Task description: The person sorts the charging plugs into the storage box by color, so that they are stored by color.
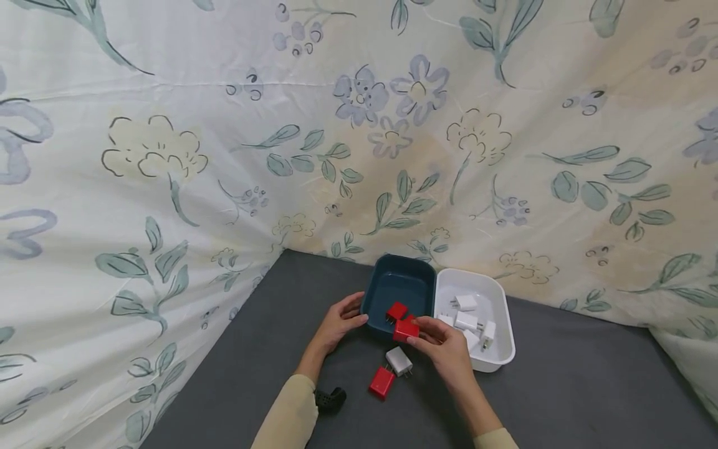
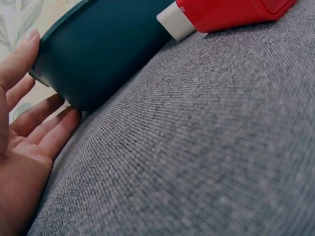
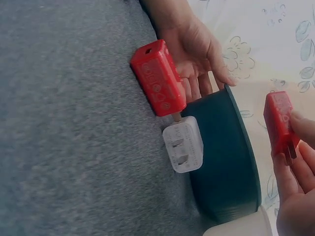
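Note:
My right hand (image 1: pixel 447 354) pinches a red plug-in charger (image 1: pixel 405 330) between thumb and fingers, above the near edge of a dark teal bin (image 1: pixel 402 284). In the right wrist view the held charger's metal prongs (image 3: pixel 291 152) show. My left hand (image 1: pixel 335 324) touches the bin's left side, its thumb near the rim and its fingers loosely extended along the lower wall. Inside the teal bin lies another red charger (image 1: pixel 396 311). On the cloth in front of it, a red charger (image 1: pixel 382 382) and a white charger (image 1: pixel 399 360) lie close together.
To the right of the teal bin stands a white bin (image 1: pixel 507 330) with several white chargers (image 1: pixel 467 321) in it. A black strap-like object (image 1: pixel 331 399) is at the left wrist. Floral fabric (image 1: pixel 359 187) hangs behind the dark grey surface (image 1: pixel 572 374).

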The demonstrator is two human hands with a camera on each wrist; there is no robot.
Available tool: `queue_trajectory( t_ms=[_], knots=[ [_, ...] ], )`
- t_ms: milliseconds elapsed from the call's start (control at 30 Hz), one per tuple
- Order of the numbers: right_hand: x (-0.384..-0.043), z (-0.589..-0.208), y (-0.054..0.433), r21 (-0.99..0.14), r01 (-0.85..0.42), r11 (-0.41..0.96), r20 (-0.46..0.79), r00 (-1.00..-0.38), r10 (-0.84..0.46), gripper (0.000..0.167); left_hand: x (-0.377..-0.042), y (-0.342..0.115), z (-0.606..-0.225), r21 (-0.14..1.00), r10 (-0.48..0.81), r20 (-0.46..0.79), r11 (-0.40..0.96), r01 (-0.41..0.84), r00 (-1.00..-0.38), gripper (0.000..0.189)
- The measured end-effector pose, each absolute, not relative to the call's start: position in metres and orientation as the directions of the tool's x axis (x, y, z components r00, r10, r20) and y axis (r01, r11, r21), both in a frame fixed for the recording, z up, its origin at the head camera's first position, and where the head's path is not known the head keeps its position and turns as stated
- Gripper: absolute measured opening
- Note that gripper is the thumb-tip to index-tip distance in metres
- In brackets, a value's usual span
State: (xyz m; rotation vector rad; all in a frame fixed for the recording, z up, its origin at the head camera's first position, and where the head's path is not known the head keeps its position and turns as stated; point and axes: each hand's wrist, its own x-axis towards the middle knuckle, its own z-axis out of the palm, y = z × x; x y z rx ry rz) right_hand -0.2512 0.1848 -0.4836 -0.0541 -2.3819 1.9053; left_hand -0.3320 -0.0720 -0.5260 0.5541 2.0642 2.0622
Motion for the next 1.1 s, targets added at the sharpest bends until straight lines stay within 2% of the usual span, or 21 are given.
queue_trajectory(
  t_ms=[267, 433, 700, 1100],
  knots=[
    [-0.259, -0.481, 0.181, -0.971, -0.009, 0.239, 0.038, -0.993, 0.115, 0.051, -0.343, -0.07, -0.55, 0.988, 0.329, 0.149, -0.023, 0.15, -0.933, 0.062],
    [-0.273, -0.48, 0.177, -0.963, -0.023, 0.27, 0.064, -0.987, 0.144, 0.046, -0.34, -0.072, -0.542, 0.989, 0.342, 0.148, -0.03, 0.146, -0.928, 0.062],
    [-0.28, -0.473, 0.173, -0.927, -0.091, 0.363, 0.142, -0.983, 0.115, 0.042, -0.33, -0.072, -0.525, 0.991, 0.377, 0.134, -0.038, 0.129, -0.916, 0.067],
    [-0.288, -0.478, 0.163, -0.975, -0.056, 0.215, 0.095, -0.979, 0.178, 0.046, -0.33, -0.072, -0.526, 0.991, 0.354, 0.133, -0.03, 0.13, -0.926, 0.065]
  ],
)
